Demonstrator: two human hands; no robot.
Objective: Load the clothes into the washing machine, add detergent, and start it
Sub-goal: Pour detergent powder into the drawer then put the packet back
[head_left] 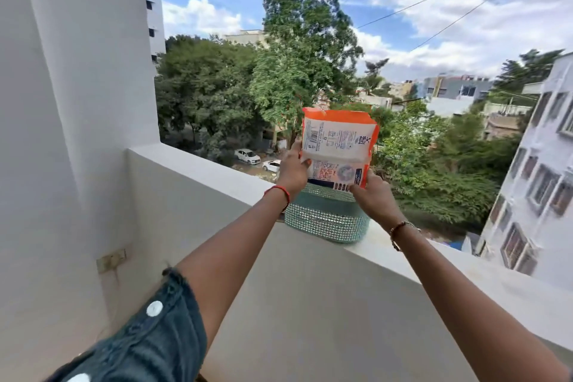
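An orange and white detergent packet (338, 146) is held up above a teal mesh basket (325, 217) that stands on top of the white balcony wall (217, 174). My left hand (293, 172) grips the packet's lower left edge. My right hand (370, 195) grips its lower right corner. The packet's top edge looks torn open. Neither the washing machine nor any clothes are in view.
A white pillar (77, 87) rises on the left, with an electrical socket (110, 259) low on the wall beside it. Beyond the balcony wall lie trees, parked cars far below, and a white building (539, 183) at the right.
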